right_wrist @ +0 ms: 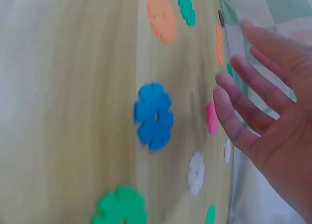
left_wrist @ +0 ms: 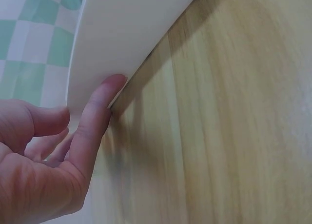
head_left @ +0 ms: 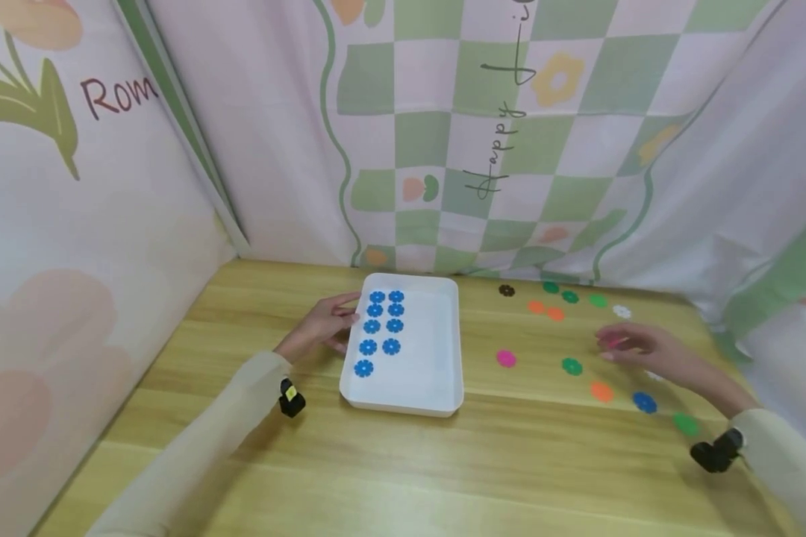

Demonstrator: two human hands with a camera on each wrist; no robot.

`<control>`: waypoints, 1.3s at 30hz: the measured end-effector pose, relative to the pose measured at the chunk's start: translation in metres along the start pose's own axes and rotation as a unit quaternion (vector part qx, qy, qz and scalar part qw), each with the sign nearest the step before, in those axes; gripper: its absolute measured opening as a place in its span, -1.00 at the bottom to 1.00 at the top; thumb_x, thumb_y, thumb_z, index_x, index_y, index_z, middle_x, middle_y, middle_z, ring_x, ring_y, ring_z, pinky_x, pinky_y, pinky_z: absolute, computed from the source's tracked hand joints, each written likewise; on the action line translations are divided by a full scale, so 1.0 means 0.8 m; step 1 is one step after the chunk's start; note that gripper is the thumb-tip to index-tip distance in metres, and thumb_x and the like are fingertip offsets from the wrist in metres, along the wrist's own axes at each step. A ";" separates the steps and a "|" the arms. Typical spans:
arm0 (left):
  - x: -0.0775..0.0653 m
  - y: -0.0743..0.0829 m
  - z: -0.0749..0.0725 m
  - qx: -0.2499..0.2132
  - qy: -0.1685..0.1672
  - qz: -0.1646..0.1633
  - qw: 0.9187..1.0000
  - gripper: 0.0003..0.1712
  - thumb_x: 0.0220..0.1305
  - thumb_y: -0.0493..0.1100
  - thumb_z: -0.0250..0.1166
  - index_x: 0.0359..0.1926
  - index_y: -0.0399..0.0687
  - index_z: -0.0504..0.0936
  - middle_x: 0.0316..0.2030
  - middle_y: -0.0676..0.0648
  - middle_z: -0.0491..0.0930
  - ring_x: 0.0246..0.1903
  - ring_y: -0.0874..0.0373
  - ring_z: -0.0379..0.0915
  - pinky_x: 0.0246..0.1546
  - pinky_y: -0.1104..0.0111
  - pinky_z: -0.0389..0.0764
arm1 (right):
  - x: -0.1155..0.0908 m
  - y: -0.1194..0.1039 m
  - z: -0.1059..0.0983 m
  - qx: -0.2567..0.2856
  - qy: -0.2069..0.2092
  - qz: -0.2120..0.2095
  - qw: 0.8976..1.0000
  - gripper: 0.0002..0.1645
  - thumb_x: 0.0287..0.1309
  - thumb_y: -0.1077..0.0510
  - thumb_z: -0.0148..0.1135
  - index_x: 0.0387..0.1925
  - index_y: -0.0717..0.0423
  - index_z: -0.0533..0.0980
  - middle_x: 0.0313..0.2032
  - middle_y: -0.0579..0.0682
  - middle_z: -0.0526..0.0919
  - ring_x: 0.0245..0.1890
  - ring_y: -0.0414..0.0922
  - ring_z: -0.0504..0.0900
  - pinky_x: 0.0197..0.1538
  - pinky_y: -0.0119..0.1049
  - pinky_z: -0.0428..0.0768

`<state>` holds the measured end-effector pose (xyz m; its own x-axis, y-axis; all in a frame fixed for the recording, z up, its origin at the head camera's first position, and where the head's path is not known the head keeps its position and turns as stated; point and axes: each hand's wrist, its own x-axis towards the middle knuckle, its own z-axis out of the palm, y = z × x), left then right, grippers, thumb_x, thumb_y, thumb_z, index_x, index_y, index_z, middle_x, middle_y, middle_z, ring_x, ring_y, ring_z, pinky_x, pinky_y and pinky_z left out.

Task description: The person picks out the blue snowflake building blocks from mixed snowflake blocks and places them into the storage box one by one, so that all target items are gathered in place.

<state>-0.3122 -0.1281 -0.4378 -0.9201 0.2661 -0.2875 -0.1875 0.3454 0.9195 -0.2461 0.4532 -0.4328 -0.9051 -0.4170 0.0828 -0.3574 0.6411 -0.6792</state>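
Observation:
My left hand (head_left: pixel 321 326) rests against the left side of a white tray (head_left: pixel 433 350). In the left wrist view its fingers (left_wrist: pixel 95 109) touch the outer wall and the rim, with no firm grip to be seen. Blue snowflake discs (head_left: pixel 372 327) lie in two columns along the tray's left part. Out to the right, my right hand (head_left: pixel 651 354) hovers over the table with its fingers apart and nothing held. Close to its fingertips, a pink snowflake disc (right_wrist: pixel 212 118) lies on the wood, and a blue snowflake disc (right_wrist: pixel 154 116) lies farther off.
Loose discs are scattered right of the tray: pink (head_left: pixel 507 359), green (head_left: pixel 572 366), orange (head_left: pixel 602 391), blue (head_left: pixel 644 403), white (head_left: pixel 622 311) and brown (head_left: pixel 507 290) among them. Printed curtains (head_left: pixel 483 149) hang behind the wooden table (head_left: pixel 403 477) and along both sides.

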 end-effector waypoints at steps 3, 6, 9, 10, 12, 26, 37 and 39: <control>0.000 0.000 0.001 -0.002 -0.001 -0.002 1.000 -0.33 0.62 -0.23 0.12 0.64 0.10 0.20 0.48 -0.34 0.37 0.22 -0.24 0.59 -0.29 0.20 0.86 | -0.016 0.008 -0.004 -0.002 -0.009 -0.001 1.000 -0.53 0.34 0.35 0.33 0.23 0.41 0.50 0.01 -0.15 0.76 -0.09 -0.39 0.68 -0.16 -0.38 0.79; -0.001 0.001 0.002 -0.002 0.000 -0.001 1.000 -0.33 0.61 -0.23 0.12 0.63 0.11 0.21 0.48 -0.33 0.37 0.24 -0.24 0.57 -0.27 0.19 0.87 | -0.034 0.013 -0.008 -0.006 -0.020 -0.003 1.000 -0.54 0.34 0.36 0.32 0.24 0.38 0.51 0.04 -0.19 0.75 -0.08 -0.37 0.69 -0.16 -0.39 0.78; -0.001 0.000 0.001 -0.001 0.000 0.001 1.000 -0.33 0.62 -0.23 0.12 0.64 0.11 0.21 0.48 -0.33 0.36 0.23 -0.25 0.57 -0.27 0.19 0.87 | -0.050 0.018 -0.010 -0.011 -0.037 -0.001 0.999 -0.52 0.35 0.35 0.32 0.27 0.34 0.50 0.09 -0.25 0.73 -0.03 -0.38 0.67 -0.13 -0.42 0.76; -0.001 0.000 0.001 -0.001 0.001 0.000 1.000 -0.33 0.61 -0.24 0.12 0.63 0.11 0.21 0.48 -0.33 0.37 0.23 -0.25 0.58 -0.27 0.19 0.87 | -0.055 0.020 -0.009 -0.013 -0.044 -0.002 0.999 -0.49 0.34 0.35 0.33 0.29 0.33 0.49 0.11 -0.26 0.71 0.00 -0.38 0.66 -0.11 -0.42 0.75; -0.002 0.000 0.000 -0.001 0.000 0.002 1.000 -0.33 0.62 -0.24 0.12 0.64 0.11 0.21 0.48 -0.34 0.36 0.23 -0.25 0.58 -0.28 0.19 0.87 | -0.064 0.026 -0.008 -0.019 -0.060 -0.006 0.998 -0.41 0.31 0.35 0.36 0.33 0.33 0.44 0.16 -0.35 0.64 0.04 -0.44 0.61 -0.07 -0.46 0.72; -0.001 0.000 0.002 -0.001 0.014 -0.013 1.000 -0.33 0.61 -0.22 0.13 0.63 0.16 0.23 0.50 -0.32 0.33 0.28 -0.26 0.53 -0.30 0.20 0.86 | -0.090 0.045 0.012 -0.032 -0.022 0.010 0.999 -0.25 0.28 0.32 0.40 0.45 0.19 0.36 0.27 -0.49 0.43 0.15 -0.56 0.41 0.06 -0.65 0.51; -0.001 -0.005 0.004 -0.013 0.009 -0.002 1.000 -0.34 0.63 -0.23 0.10 0.63 0.07 0.21 0.49 -0.35 0.35 0.23 -0.27 0.57 -0.31 0.18 0.86 | -0.094 0.054 0.024 -0.016 0.053 0.008 0.998 -0.44 0.15 0.42 0.45 0.19 0.35 0.52 -0.15 -0.15 0.63 -0.22 -0.31 0.56 -0.19 -0.57 0.57; -0.001 -0.004 0.004 -0.014 0.009 -0.001 1.000 -0.35 0.63 -0.23 0.10 0.63 0.08 0.21 0.48 -0.35 0.36 0.22 -0.26 0.58 -0.31 0.18 0.86 | -0.094 0.053 0.024 -0.019 0.057 0.013 0.998 -0.49 0.17 0.41 0.45 0.15 0.35 0.54 -0.17 -0.19 0.64 -0.23 -0.34 0.57 -0.21 -0.58 0.57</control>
<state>-0.3100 -0.1264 -0.4418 -0.9255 0.2490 -0.2853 -0.1991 0.3207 0.9260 -0.1888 0.4994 -0.4819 -0.9339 -0.3250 0.1487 -0.3394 0.6759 -0.6542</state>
